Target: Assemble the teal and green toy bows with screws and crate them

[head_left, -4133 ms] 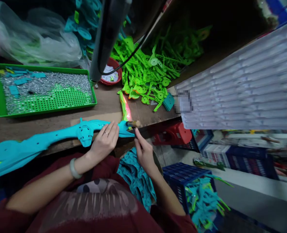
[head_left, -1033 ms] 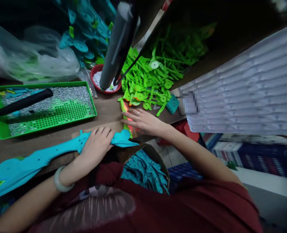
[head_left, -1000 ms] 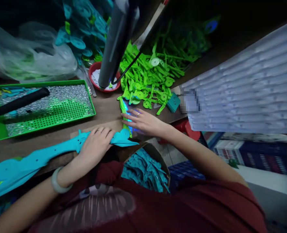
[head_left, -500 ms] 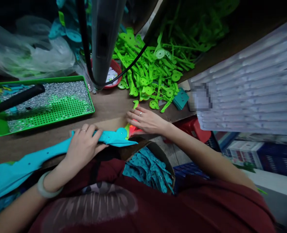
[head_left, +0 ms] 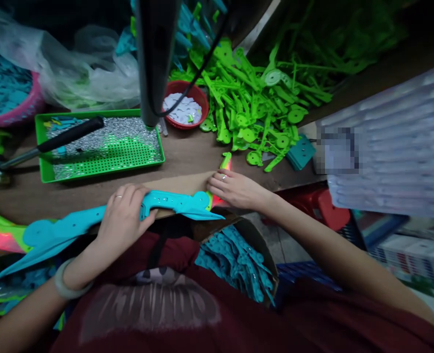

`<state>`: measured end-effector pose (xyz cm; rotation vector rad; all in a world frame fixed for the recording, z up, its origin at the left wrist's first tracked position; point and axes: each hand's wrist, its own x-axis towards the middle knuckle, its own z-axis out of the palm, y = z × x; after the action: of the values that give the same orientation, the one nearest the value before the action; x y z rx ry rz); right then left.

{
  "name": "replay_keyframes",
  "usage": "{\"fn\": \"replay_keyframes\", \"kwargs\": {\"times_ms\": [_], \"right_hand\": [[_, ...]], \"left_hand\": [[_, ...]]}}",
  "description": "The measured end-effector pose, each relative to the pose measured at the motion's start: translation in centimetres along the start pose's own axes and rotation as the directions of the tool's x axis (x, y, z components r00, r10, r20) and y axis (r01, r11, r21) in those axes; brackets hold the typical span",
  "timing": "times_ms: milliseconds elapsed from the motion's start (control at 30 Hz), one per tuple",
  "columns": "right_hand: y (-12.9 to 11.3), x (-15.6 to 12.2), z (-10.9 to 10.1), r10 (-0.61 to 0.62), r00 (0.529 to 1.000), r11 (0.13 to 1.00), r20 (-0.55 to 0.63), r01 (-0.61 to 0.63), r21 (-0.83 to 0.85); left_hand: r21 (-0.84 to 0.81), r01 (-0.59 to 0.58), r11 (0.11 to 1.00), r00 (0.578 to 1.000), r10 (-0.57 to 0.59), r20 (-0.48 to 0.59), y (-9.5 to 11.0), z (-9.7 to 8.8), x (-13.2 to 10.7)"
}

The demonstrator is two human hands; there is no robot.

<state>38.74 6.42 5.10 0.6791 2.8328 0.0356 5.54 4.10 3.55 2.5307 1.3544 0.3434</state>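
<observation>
A long teal plastic toy blade (head_left: 173,202) lies along the near edge of the wooden workbench (head_left: 180,157). My left hand (head_left: 123,215) is wrapped round its middle, near the guard. My right hand (head_left: 237,189) rests palm down on a lime-and-orange plastic piece (head_left: 225,162) just past the blade's right end, fingers curled over it. A sheet of brown cardboard (head_left: 182,182) lies under both.
A green perforated tray (head_left: 103,159) of small metal screws holds a black-handled tool (head_left: 55,142). A red bowl (head_left: 182,103), a heap of lime plastic parts (head_left: 261,105), a hanging dark power tool (head_left: 154,59) and clear bags (head_left: 88,73) crowd the back. A box of teal parts (head_left: 239,260) stands below.
My right hand has left the blade's tip, reached onto the bench and settled on the lime-and-orange piece. My left hand slid left along the teal blade. The view shifted.
</observation>
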Motion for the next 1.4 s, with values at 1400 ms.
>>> {"fn": "replay_keyframes", "kwargs": {"times_ms": [1400], "right_hand": [[-4.7,-3.2,-6.5,0.181,0.930,0.983,-0.320,-0.162,0.085]], "left_hand": [[0.030,-0.677,0.736,0.624,0.595,-0.507,7.0,-3.2,2.5]]}}
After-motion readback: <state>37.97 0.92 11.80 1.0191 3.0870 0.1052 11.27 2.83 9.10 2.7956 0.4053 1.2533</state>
